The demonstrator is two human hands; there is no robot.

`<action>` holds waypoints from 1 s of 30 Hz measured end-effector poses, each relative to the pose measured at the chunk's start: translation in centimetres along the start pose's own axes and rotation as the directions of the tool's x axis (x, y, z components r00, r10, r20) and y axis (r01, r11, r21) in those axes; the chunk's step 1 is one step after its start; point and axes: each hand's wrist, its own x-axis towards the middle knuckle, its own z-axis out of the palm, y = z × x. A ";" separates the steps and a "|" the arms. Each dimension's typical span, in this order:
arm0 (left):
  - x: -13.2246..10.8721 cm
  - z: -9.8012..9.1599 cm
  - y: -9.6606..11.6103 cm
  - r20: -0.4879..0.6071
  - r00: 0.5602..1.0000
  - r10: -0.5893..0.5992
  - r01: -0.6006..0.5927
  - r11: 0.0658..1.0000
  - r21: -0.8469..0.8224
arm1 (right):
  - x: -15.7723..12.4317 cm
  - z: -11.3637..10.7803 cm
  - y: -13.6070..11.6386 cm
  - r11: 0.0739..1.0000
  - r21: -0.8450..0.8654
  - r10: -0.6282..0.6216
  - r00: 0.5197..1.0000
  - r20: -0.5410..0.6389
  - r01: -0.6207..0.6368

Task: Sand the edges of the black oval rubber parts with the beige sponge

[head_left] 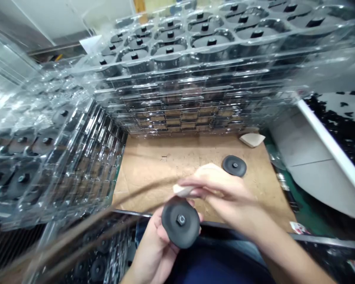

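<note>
My left hand point(155, 246) holds a round black rubber-like disc point(180, 223) up on its fingers, with a metal nut at the disc's centre. My right hand point(219, 193) sits just above the disc and pinches a small pale pad point(182, 191) between thumb and fingers. The pad is close to the disc's upper edge, but the contact is hidden. A second black disc point(234, 165) lies flat on a sheet of brown cardboard point(162, 169), just beyond my right hand's knuckles.
Stacks of transparent plastic trays point(195, 83) hold rows of black discs behind the cardboard, and another stack point(53, 165) stands to the left. A folded pale cloth point(252, 139) lies at the cardboard's far right corner. A blurred dark cable point(85, 225) crosses the lower left.
</note>
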 end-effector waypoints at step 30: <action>-0.1 -1.8 1.1 0.011 0.994 0.108 -0.107 0.994 -0.028 | -7.6 4.3 8.0 0.870 -0.339 0.273 0.922 -0.276 -0.359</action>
